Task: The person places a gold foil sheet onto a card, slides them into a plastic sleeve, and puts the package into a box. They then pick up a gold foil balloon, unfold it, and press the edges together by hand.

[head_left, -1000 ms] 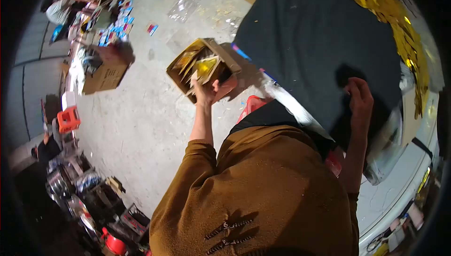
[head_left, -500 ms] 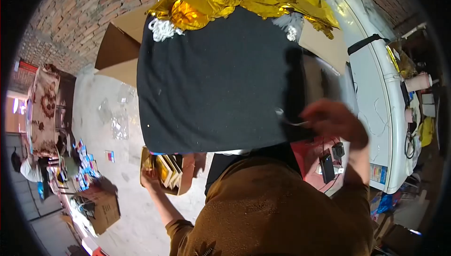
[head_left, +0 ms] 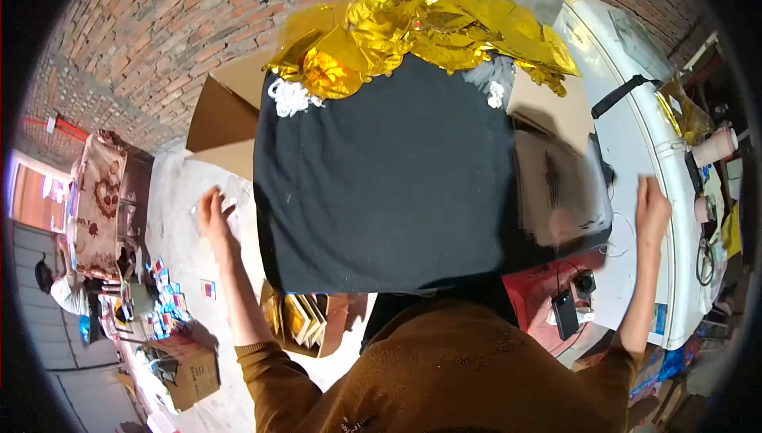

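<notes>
My left hand (head_left: 217, 215) is raised in the air left of the black cloth-covered table (head_left: 381, 171), its fingers apart with nothing in them. Below it stands a small cardboard box (head_left: 332, 326) with gold-wrapped flat pieces (head_left: 300, 318) inside. Out to the right, my right hand (head_left: 652, 212) is over the white freezer-like cabinet (head_left: 623, 147), fingers pressed together; whatever they hold is too small to make out. A heap of gold foil (head_left: 397, 32) lies along the far edge of the cloth. White string bundles (head_left: 290, 98) lie at its far left, others (head_left: 496, 94) at its far right.
Beside the cloth are a cardboard piece (head_left: 548, 103) and a clear plastic sheet (head_left: 556, 191). A black device (head_left: 565, 314) sits on a red surface. Thread spools (head_left: 714, 147) stand on the cabinet. An open carton (head_left: 226, 119) is at the back left. Another person (head_left: 70, 290) is far left.
My left hand has come up out of the small box. My right hand, which was by a white thread at the cloth's right edge, has moved right over the cabinet.
</notes>
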Demonstrator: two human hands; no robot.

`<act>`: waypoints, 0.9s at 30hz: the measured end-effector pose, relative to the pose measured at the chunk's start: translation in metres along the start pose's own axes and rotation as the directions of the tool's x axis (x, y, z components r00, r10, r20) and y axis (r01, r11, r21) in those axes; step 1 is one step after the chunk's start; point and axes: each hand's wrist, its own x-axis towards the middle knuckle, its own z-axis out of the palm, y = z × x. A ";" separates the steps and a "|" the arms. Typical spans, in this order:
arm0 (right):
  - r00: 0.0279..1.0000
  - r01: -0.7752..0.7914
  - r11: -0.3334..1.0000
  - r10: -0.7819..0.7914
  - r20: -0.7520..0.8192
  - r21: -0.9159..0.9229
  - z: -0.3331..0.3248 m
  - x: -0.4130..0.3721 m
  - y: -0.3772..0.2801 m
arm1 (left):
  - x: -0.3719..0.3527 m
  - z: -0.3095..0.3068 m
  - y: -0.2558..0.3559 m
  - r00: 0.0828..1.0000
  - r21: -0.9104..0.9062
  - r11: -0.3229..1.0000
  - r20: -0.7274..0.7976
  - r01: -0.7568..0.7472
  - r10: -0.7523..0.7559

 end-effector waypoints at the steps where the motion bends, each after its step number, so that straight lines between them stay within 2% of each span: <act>1: 0.999 -0.042 0.991 0.041 0.015 0.126 0.008 0.015 -0.027 | 0.008 0.029 0.010 0.998 0.017 0.999 0.057 -0.029 0.028; 2: 0.997 0.038 0.978 -0.024 -0.074 0.204 0.019 0.031 -0.056 | 0.009 0.058 0.027 0.985 0.050 0.995 0.148 -0.091 0.083; 3: 0.973 -0.157 0.958 0.109 0.205 0.239 0.018 0.054 -0.091 | 0.015 0.085 0.032 0.964 0.079 0.987 0.239 -0.139 0.116; 4: 0.996 0.011 0.888 -0.052 0.077 0.460 0.035 0.067 -0.118 | 0.011 0.114 0.050 0.923 0.068 0.977 0.349 -0.200 0.164; 5: 0.962 0.254 0.807 -0.268 -0.052 0.533 0.065 0.081 -0.129 | 0.007 0.141 0.063 0.896 0.145 0.962 0.417 -0.233 0.154; 6: 0.919 0.376 0.492 -0.305 -0.250 0.785 0.115 0.093 -0.143 | 0.013 0.167 0.054 0.855 0.063 0.957 0.469 -0.284 0.223; 7: 0.883 0.426 0.667 -0.454 -0.120 0.611 0.126 0.114 -0.168 | 0.010 0.195 0.057 0.801 0.018 0.926 0.508 -0.378 0.317; 8: 0.834 0.490 0.778 -0.550 0.049 0.394 0.136 0.135 -0.197 | 0.002 0.216 0.072 0.770 0.099 0.911 0.575 -0.400 0.276; 9: 0.781 0.567 0.646 -0.619 -0.082 0.511 0.158 0.151 -0.213 | 0.006 0.236 0.068 0.716 0.077 0.903 0.639 -0.422 0.281; 11: 0.699 0.636 0.533 -0.704 -0.124 0.558 0.206 0.179 -0.244 | 0.004 0.277 0.070 0.679 0.082 0.902 0.687 -0.425 0.258; 13: 0.731 0.633 0.658 -0.682 -0.033 0.408 0.231 0.195 -0.277 | 0.004 0.314 0.078 0.586 0.074 0.830 0.742 -0.553 0.325; 15: 0.723 0.674 0.676 -0.685 -0.083 0.298 0.257 0.203 -0.291 | 0.003 0.347 0.082 0.545 0.057 0.843 0.786 -0.535 0.293; 16: 0.728 0.632 0.693 -0.684 0.040 0.347 0.265 0.208 -0.295 | 0.003 0.364 0.082 0.501 0.059 0.787 0.800 -0.614 0.330; 18: 0.688 0.533 0.731 -0.667 0.284 0.425 0.279 0.214 -0.303 | 0.004 0.395 0.080 0.432 0.045 0.751 0.840 -0.659 0.329; 21: 0.711 0.619 0.750 -0.662 0.237 0.233 0.283 0.204 -0.313 | 0.005 0.436 0.068 0.370 0.048 0.703 0.875 -0.710 0.314; 22: 0.735 0.590 0.756 -0.648 0.198 0.284 0.284 0.205 -0.311 | 0.005 0.448 0.062 0.355 0.052 0.687 0.882 -0.725 0.309; 25: 0.805 0.497 0.749 -0.587 0.090 0.439 0.290 0.206 -0.304 | 0.004 0.472 0.048 0.407 0.086 0.716 0.866 -0.692 0.290; 26: 0.782 0.477 0.786 -0.584 0.218 0.393 0.295 0.217 -0.305 | 0.006 0.478 0.044 0.408 0.112 0.732 0.881 -0.673 0.240; 27: 0.812 0.411 0.776 -0.550 0.195 0.479 0.295 0.224 -0.303 | 0.007 0.484 0.039 0.417 0.081 0.710 0.853 -0.700 0.314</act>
